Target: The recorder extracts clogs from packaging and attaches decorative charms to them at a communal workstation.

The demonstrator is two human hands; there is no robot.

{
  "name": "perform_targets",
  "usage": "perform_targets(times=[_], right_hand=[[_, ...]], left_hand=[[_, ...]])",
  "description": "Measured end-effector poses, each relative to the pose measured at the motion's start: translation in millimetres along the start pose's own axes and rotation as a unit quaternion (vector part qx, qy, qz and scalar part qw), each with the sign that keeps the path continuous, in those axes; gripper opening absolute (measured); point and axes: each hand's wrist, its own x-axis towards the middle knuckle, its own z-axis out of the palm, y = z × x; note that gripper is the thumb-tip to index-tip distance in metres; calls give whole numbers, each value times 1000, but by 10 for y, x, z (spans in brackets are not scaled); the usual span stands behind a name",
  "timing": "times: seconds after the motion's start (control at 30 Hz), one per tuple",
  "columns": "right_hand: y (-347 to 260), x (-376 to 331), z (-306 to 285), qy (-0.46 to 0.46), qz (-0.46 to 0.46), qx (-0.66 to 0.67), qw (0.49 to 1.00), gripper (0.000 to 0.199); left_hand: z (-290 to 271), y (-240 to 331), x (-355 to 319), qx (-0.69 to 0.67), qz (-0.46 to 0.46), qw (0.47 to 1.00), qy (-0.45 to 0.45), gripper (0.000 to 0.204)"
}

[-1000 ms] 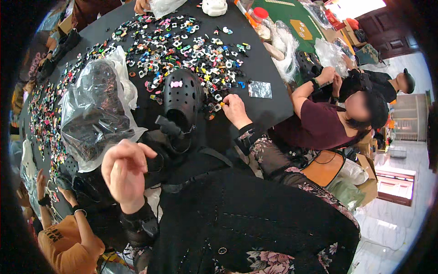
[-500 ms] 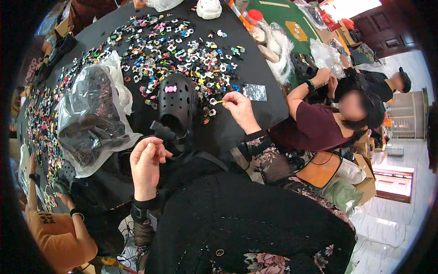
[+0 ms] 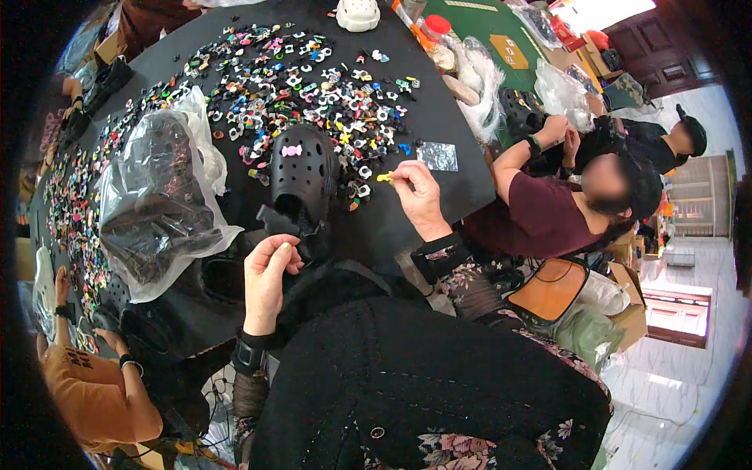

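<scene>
A small yellow shoe charm sticks out from the pinched thumb and finger of my right hand, above the table right of a black clog. That black clog lies with its toe away from me and its heel strap toward me. A pink bow-shaped or candy-shaped charm sits in one of its top holes. Just below the clog's heel, my left hand is closed, thumb against curled fingers; whatever it may hold is hidden. Many loose coloured charms spread across the table beyond the clog.
Dark footwear in a clear plastic bag stands left of the clog. A small clear packet lies right of my right hand. At the far edge is a white clog. Co-workers sit at right and lower left.
My right hand has drawn slightly right and toward me, and the yellow charm shows more plainly. My left hand has moved a little to the right, its fingers still curled.
</scene>
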Motion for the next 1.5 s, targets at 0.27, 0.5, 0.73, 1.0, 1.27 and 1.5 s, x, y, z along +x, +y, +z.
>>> perform_targets(times=[0.27, 0.5, 0.73, 1.0, 1.27, 1.5], right_hand=[[626, -343, -265, -27, 182, -90, 979, 10], [713, -278, -283, -44, 109, -249, 961, 17], [408, -203, 335, -166, -10, -167, 972, 8], [162, -399, 471, -223, -36, -237, 945, 22], [307, -395, 520, -215, -68, -273, 935, 20], [245, -335, 479, -228, -91, -279, 928, 18]], left_hand=[[42, -59, 62, 328, 185, 926, -16, 14], [34, -91, 80, 377, 152, 913, -32, 17], [-16, -148, 106, 381, 166, 909, -34, 19], [-30, -168, 98, 366, 166, 915, -36, 18], [-28, -168, 110, 360, 175, 916, -39, 17], [-35, -199, 112, 349, 194, 917, -29, 15]])
